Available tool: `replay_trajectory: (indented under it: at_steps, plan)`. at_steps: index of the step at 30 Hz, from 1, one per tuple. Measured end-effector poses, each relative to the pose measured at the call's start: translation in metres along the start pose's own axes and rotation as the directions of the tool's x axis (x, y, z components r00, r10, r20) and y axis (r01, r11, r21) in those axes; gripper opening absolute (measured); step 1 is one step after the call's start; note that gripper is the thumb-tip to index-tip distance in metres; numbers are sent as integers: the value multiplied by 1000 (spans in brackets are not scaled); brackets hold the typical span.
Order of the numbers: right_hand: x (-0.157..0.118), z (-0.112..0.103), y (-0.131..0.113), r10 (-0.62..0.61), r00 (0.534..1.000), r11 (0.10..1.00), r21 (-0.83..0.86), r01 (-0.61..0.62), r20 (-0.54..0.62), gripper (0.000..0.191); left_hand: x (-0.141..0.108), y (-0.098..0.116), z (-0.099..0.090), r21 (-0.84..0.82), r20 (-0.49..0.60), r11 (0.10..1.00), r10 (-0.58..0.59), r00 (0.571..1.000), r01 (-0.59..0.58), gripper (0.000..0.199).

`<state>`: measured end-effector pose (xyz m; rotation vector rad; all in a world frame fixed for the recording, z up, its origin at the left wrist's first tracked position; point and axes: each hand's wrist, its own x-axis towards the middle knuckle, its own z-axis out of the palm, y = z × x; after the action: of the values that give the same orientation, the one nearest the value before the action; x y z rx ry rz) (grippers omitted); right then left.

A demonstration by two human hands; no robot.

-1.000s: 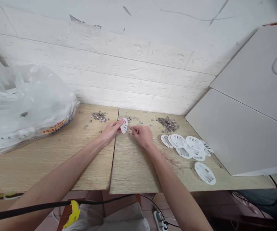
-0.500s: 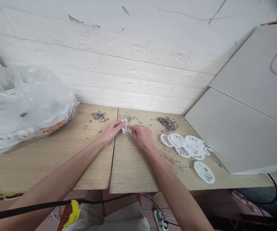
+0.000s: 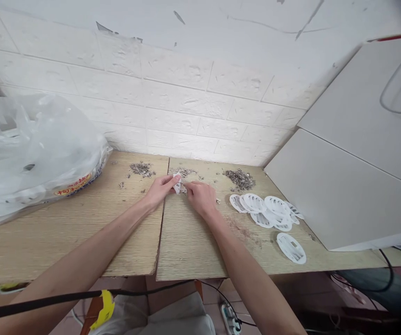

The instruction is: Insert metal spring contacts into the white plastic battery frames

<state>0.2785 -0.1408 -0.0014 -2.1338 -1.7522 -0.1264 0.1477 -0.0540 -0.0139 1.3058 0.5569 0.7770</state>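
A white plastic disc (image 3: 177,184) is pinched upright between the thumb and fingers of my left hand (image 3: 159,190), over the seam of the wooden table. My right hand (image 3: 201,197) is closed just right of the disc, its fingertips near the disc's face; what it holds is too small to make out. Small metal pieces (image 3: 183,172) are scattered behind both hands. To the right of my right hand lies a darker pile of metal pieces (image 3: 239,179), with several overlapping white discs (image 3: 274,208) in front of it.
One single white disc (image 3: 291,248) lies near the front edge. Another metal pile (image 3: 142,169) is at the back left. A large plastic bag (image 3: 40,153) fills the far left. White panels (image 3: 354,195) stand at the right, and a black cable (image 3: 57,296) crosses below the table (image 3: 193,246).
The whole view has shifted slightly. My left hand still grips the disc, which looks turned a little more edge-on, and my right fingertips remain close to it.
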Motion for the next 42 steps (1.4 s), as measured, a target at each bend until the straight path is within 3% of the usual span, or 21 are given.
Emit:
replay_trajectory:
  at_steps: [4, 6, 9, 13, 17, 19, 22, 24, 26, 29, 31, 35, 42]
  plan:
    - [6, 8, 9, 93, 995, 931, 357, -80, -20, 25, 1, 3, -1, -95, -13, 994, -47, 999, 45, 45]
    - [9, 10, 13, 145, 989, 821, 555, -134, 23, 25, 0, 5, 0, -102, -23, 995, -21, 1000, 18, 44]
    - [11, 10, 13, 171, 977, 584, 785, -207, 130, 27, 0, 6, 1, -125, -11, 992, 19, 1000, -20, 41]
    - [9, 6, 10, 186, 947, 271, 913, -305, 261, 34, -2, 9, 2, -232, 43, 973, 16, 999, -6, 31]
    - [8, 5, 12, 280, 916, 152, 929, -337, 287, 39, -2, 7, 1, -206, 86, 979, 19, 996, -1, 33]
    - [9, 4, 14, 318, 917, 177, 936, -305, 239, 38, -2, 4, 0, -66, 51, 997, 42, 998, -38, 36]
    - [11, 4, 16, 315, 949, 379, 916, -130, 4, 28, 0, 1, -2, 268, -23, 946, 196, 980, -183, 27]
    - [10, 4, 15, 249, 951, 535, 844, 24, -185, 21, 0, 1, -4, 477, -1, 818, 367, 930, -322, 18]
    - [9, 4, 12, 152, 940, 631, 762, 145, -305, 16, -1, 2, -7, 617, 69, 652, 512, 856, -440, 12]
    - [5, 3, 8, 14, 914, 693, 663, 283, -405, 14, -4, 4, -10, 719, 180, 446, 621, 763, -533, 10]
    - [3, 4, 6, -57, 891, 713, 607, 352, -451, 14, -5, 5, -11, 754, 223, 360, 646, 730, -549, 9]
    - [1, 7, 6, -141, 878, 754, 525, 394, -457, 16, -9, 7, -11, 805, 235, 309, 617, 751, -506, 10]
    - [-2, 10, 7, -201, 870, 781, 462, 419, -450, 19, -13, 13, -11, 825, 235, 333, 533, 813, -457, 14]
